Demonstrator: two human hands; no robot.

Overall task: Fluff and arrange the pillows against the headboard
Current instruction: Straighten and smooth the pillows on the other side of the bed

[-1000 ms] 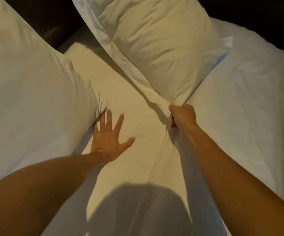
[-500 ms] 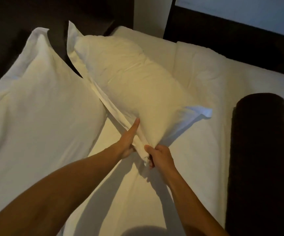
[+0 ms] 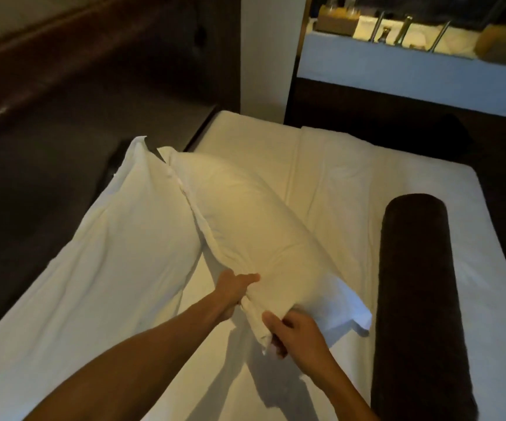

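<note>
Both hands (image 3: 236, 288) (image 3: 295, 335) in closed grip

Both pillows plain white, no print: held pillow (image 3: 254, 226) with a warm yellowish cast, second pillow (image 3: 118, 247) toward the bed's left edge the same white. Bed sheet (image 3: 336, 183) plain white to cream; bolster (image 3: 421, 293) along the right edge solid dark brown. Headboard (image 3: 63, 86) dark brown, wall strip (image 3: 264, 56) beyond the far edge white.
</note>
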